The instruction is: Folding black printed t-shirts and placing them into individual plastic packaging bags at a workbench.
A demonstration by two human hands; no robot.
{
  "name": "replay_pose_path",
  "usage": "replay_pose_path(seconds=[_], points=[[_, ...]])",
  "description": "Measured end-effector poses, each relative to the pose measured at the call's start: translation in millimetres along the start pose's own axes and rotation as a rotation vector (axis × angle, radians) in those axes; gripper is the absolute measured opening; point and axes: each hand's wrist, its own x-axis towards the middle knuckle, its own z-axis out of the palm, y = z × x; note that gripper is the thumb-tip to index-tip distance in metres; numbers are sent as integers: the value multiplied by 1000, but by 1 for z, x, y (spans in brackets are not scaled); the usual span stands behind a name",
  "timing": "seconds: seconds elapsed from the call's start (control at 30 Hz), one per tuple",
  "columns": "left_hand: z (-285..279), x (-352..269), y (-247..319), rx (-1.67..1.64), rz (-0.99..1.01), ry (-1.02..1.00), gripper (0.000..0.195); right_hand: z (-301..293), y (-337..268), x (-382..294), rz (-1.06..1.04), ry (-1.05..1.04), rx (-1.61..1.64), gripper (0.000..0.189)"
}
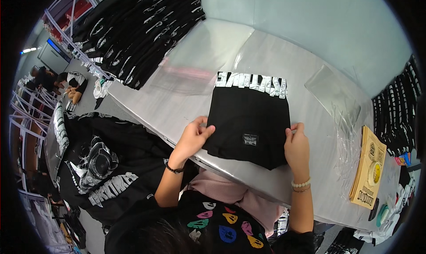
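Observation:
A folded black garment [248, 116] lies flat on the plastic-covered table [316, 174] in front of me. Bold white lettering runs across its far edge, and a small printed label [250, 139] sits near the edge closest to me. My left hand [193, 139] pinches its left side between thumb and fingers. On the opposite side, my right hand [297, 147] grips the right edge the same way. The garment's near edge hangs slightly uneven close to the table's front.
A tall stack of folded black garments [139, 31] stands back left, another stack [396, 111] far right. Clear plastic bags [332, 91], thin plastic strands [346, 144], and yellow printed paper bags [367, 170] with a tape roll [374, 173] lie right. Black printed garments [109, 174] pile up at left.

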Motion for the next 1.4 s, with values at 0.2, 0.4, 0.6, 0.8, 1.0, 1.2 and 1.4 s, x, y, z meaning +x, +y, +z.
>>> replay_pose_path(seconds=[0.2, 0.4, 0.6, 0.8, 1.0, 1.2, 1.4], points=[[-1, 20, 18, 185, 97, 39, 57, 8, -9, 11, -352, 272, -128, 45], [15, 24, 22, 430, 4, 15, 66, 40, -15, 3, -301, 155, -548, 44], [29, -41, 30, -424, 22, -66, 55, 14, -22, -40, -12, 116, -279, 59], [16, -68, 18, -1318, -678, -372, 49, -12, -12, -67, 183, -250, -126, 43], [14, -85, 10, -1633, -593, -654, 53, -28, 2, -93, 404, -337, 1503, 72], [15, -86, 29, -961, -635, -416, 55, -36, -2, -101, 18, -337, 1141, 73], [37, -92, 34, -324, -162, -234, 74, -44, -29, -127, -265, -329, 486, 54]])
